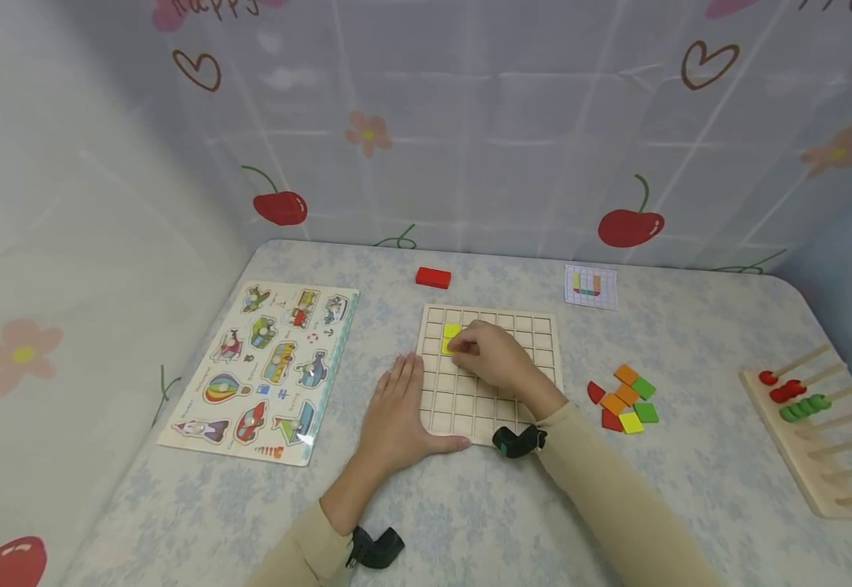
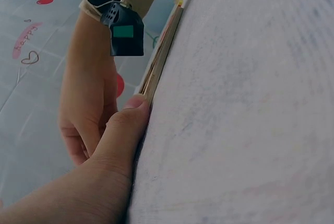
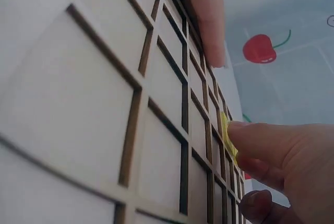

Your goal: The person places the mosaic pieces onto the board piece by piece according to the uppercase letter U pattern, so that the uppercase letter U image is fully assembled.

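Observation:
A wooden grid board (image 1: 443,403) lies flat on the table in the head view. Two yellow square tiles (image 1: 452,330) sit one below the other in its upper left cells. My right hand (image 1: 497,357) reaches over the board with curled fingers, its fingertips on the lower yellow tile, partly covering it. In the right wrist view, a fingertip touches the yellow tile (image 3: 226,135) at the board's surface. Straight fingers of my left hand (image 1: 395,424) rest along the board's left edge, and its thumb (image 2: 125,130) lies against the near edge.
Loose coloured tiles (image 1: 625,397) lie right of the board. A pattern card (image 1: 590,287) and a red block (image 1: 434,278) lie beyond it. A picture puzzle (image 1: 260,371) occupies the left, and a wooden bead-peg rack (image 1: 800,456) the far right.

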`<state>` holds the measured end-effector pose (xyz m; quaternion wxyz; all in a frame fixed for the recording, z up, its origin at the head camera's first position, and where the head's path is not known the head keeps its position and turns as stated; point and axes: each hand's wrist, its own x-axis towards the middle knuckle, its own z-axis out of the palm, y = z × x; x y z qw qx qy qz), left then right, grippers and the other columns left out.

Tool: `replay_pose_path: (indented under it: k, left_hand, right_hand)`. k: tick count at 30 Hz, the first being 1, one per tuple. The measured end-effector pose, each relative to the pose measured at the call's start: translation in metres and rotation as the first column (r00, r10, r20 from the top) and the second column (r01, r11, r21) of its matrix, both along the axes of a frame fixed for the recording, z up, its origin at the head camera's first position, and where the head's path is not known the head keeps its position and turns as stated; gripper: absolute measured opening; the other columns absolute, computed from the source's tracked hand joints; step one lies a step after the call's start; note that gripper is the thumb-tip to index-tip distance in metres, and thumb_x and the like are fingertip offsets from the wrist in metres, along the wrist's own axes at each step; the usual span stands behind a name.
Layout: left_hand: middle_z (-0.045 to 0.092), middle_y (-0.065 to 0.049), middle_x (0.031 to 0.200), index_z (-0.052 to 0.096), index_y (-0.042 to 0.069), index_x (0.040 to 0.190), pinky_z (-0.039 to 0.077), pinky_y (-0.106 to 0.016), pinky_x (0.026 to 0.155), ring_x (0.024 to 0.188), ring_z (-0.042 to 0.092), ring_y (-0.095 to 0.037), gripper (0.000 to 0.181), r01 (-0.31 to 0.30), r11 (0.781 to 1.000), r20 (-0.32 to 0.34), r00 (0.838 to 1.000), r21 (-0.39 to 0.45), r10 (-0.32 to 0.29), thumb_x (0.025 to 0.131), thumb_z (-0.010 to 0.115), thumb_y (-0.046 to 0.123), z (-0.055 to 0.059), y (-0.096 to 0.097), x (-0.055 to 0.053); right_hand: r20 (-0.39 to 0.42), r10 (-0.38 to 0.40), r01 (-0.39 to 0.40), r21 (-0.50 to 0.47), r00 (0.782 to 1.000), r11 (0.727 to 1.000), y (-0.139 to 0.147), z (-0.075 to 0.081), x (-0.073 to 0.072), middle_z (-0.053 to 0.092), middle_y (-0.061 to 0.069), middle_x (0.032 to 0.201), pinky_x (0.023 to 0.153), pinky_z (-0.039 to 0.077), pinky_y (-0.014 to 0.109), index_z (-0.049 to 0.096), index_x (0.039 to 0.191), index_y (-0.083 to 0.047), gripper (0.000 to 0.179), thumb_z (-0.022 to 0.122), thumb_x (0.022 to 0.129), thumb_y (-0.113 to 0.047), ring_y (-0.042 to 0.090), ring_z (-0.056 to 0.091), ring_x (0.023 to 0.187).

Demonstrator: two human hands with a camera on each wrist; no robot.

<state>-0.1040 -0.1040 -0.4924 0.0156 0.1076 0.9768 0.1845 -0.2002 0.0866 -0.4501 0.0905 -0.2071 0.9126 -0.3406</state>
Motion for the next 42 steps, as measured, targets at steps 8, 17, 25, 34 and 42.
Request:
replay_pose_path:
  k: [8, 17, 25, 34, 42]
  left_hand:
    - [0.010, -0.009, 0.168, 0.008, 0.005, 0.160, 0.014, -0.043, 0.126, 0.156, 0.007, -0.024, 0.143, -0.014, 1.000, 0.012, 1.000, -0.013, 0.015, 0.059, 0.058, 0.094, 0.001, -0.001, 0.000]
    - [0.010, -0.007, 0.168, 0.008, 0.007, 0.160, 0.014, -0.044, 0.126, 0.156, 0.007, -0.023, 0.142, -0.025, 1.000, 0.016, 1.000, -0.002, 0.025, 0.059, 0.060, 0.093, -0.001, -0.001, 0.000]
    - [0.010, -0.008, 0.168, 0.009, 0.006, 0.160, 0.014, -0.044, 0.126, 0.156, 0.006, -0.023, 0.143, -0.012, 1.000, 0.009, 1.000, 0.021, 0.012, 0.059, 0.058, 0.094, -0.003, 0.001, -0.001]
    - [0.011, -0.007, 0.168, 0.009, 0.007, 0.160, 0.014, -0.044, 0.126, 0.156, 0.006, -0.023, 0.143, -0.015, 1.000, 0.007, 1.000, 0.021, 0.015, 0.058, 0.059, 0.094, -0.002, 0.002, 0.000]
    - [0.011, -0.007, 0.168, 0.009, 0.007, 0.160, 0.013, -0.044, 0.126, 0.156, 0.006, -0.023, 0.143, -0.016, 1.000, 0.014, 1.000, 0.024, 0.015, 0.058, 0.061, 0.093, -0.002, 0.002, 0.000]
  right_hand:
    - [0.015, -0.015, 0.016, -0.056, 1.000, 0.998, 0.032, 0.007, 0.013, 0.066, -0.002, 0.102, 0.069, 0.047, 0.031, 0.069, 0.119, -0.016, 0.025, 0.068, 0.095, -0.024, 0.015, 0.051, 0.067]
    - [0.009, -0.040, 0.041, -0.055, 0.999, 0.998, 0.080, 0.017, 0.029, 0.066, 0.001, 0.102, 0.056, 0.043, 0.026, 0.069, 0.119, -0.013, 0.028, 0.070, 0.094, -0.024, 0.015, 0.049, 0.065]
    - [-0.046, -0.101, 0.101, -0.008, 0.994, 0.995, 0.135, 0.019, 0.053, 0.067, 0.001, 0.101, 0.049, 0.040, 0.024, 0.069, 0.117, -0.013, 0.026, 0.071, 0.092, -0.022, 0.011, 0.045, 0.061]
    - [-0.038, -0.244, 0.246, 0.109, 0.969, 0.963, 0.189, 0.020, 0.082, 0.067, 0.010, 0.105, 0.056, 0.043, 0.023, 0.069, 0.118, -0.010, 0.034, 0.072, 0.092, -0.031, 0.017, 0.049, 0.075]
    - [-0.090, -0.285, 0.294, 0.110, 0.954, 0.950, 0.208, 0.010, 0.094, 0.069, 0.006, 0.100, 0.052, 0.040, 0.022, 0.071, 0.112, -0.012, 0.026, 0.074, 0.089, -0.025, 0.010, 0.045, 0.064]
